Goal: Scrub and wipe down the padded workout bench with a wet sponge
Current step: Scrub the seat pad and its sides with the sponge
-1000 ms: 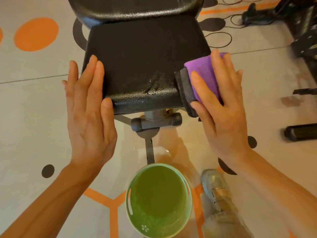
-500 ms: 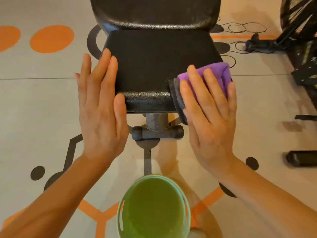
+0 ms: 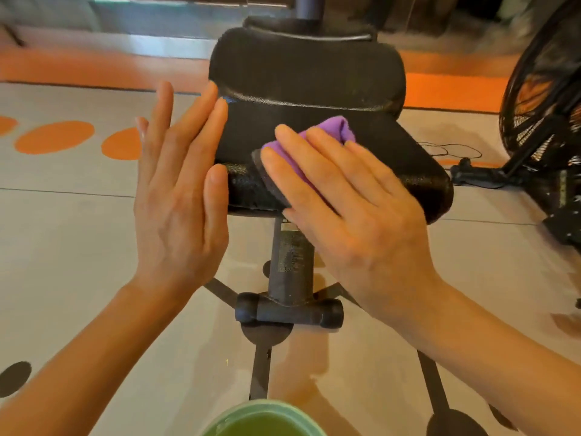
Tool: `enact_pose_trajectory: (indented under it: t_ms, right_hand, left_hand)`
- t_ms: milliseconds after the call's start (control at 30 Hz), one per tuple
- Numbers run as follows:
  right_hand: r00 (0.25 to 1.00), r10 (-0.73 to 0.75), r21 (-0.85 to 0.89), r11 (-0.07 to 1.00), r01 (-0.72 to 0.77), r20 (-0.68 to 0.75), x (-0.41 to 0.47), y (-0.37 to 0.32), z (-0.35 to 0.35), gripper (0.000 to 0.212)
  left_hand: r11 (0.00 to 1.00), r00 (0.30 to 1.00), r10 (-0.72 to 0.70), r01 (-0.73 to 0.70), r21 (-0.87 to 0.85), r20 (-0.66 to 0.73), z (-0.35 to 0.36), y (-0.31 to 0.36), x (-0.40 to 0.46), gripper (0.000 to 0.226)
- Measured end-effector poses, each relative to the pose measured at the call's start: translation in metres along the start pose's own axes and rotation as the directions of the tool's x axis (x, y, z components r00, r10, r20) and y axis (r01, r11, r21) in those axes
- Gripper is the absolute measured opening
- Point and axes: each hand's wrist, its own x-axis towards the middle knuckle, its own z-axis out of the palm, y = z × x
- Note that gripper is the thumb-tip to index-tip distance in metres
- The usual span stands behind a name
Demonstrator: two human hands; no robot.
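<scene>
The black padded bench fills the upper middle, its seat pad nearest me and a thicker pad behind it. A purple sponge with a dark grey scrub layer lies on the front left part of the seat pad. My right hand lies flat on top of the sponge with straight fingers, pressing it against the pad. My left hand is flat against the seat pad's left side, fingers straight and pointing away from me, thumb on the front corner.
A green bucket of greenish water sits at the bottom edge, below the bench's grey post and foot bar. A black fan and cables stand at the right. The floor is beige with orange and black markings.
My right hand has slid the sponge from the seat's right front corner leftward to the front left part. The view has tilted up, so the bucket has dropped to the bottom edge.
</scene>
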Motion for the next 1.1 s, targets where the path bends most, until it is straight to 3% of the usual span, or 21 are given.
enact_pose_trajectory:
  t_ms: [67,133,233,333,400,500,600,700,767,900,1000,1100]
  right_hand:
    - [1.000,0.000,-0.051,0.999,0.001,0.009,-0.020,0.024,-0.010,0.041]
    - [0.994,0.109,-0.016,0.994,-0.109,-0.020,-0.044,0.039,-0.019,0.040]
    - [0.973,0.205,0.007,0.979,-0.205,-0.105,-0.035,0.011,-0.004,0.040]
    - [0.991,0.046,-0.051,0.997,-0.052,-0.123,-0.007,-0.015,0.016,0.046]
    - [0.994,-0.050,-0.089,0.995,0.041,-0.097,-0.015,0.003,0.013,0.045]
    - [0.991,-0.005,-0.146,0.989,-0.014,-0.132,-0.056,0.039,0.002,0.041]
    - [0.977,0.066,-0.135,0.986,-0.094,-0.202,-0.047,0.019,0.012,0.040]
    - [0.984,-0.073,-0.078,0.995,0.061,-0.162,-0.007,-0.018,0.025,0.043]
    - [0.983,-0.149,-0.109,0.985,0.137,-0.108,-0.011,-0.004,0.019,0.044]
    - [0.990,-0.075,-0.173,0.984,0.054,-0.120,-0.065,0.048,0.000,0.041]
    - [0.980,0.014,-0.159,0.986,-0.046,-0.196,-0.036,0.018,0.014,0.044]
    - [0.988,-0.088,-0.132,0.989,0.071,-0.125,-0.006,-0.007,0.016,0.044]
  left_hand:
    - [0.999,0.999,0.035,-0.035,0.000,0.000,-0.001,-0.005,-0.001,0.048]
    - [0.999,0.998,0.055,-0.055,-0.004,-0.015,-0.001,-0.007,-0.001,0.047]
    - [0.998,0.997,0.056,-0.056,-0.007,-0.057,0.002,-0.005,-0.001,0.047]
    - [0.998,0.996,0.056,-0.055,0.009,-0.064,0.004,-0.005,-0.001,0.048]
    - [0.997,0.995,0.079,-0.078,0.022,-0.055,0.003,-0.009,-0.001,0.049]
    - [0.994,0.992,0.105,-0.104,0.018,-0.076,0.004,-0.011,0.000,0.049]
    - [0.996,0.988,0.085,-0.084,0.013,-0.132,0.008,-0.006,0.001,0.048]
    - [0.995,0.988,0.096,-0.095,0.018,-0.119,0.008,-0.006,0.000,0.048]
    - [0.994,0.990,0.112,-0.111,0.019,-0.081,0.004,-0.012,-0.001,0.048]
    - [0.994,0.992,0.107,-0.106,0.014,-0.068,0.002,-0.014,0.001,0.049]
    - [0.997,0.991,0.079,-0.081,-0.014,-0.104,0.007,-0.009,0.001,0.049]
    - [0.996,0.996,0.055,-0.059,-0.060,-0.073,0.005,-0.011,-0.001,0.050]
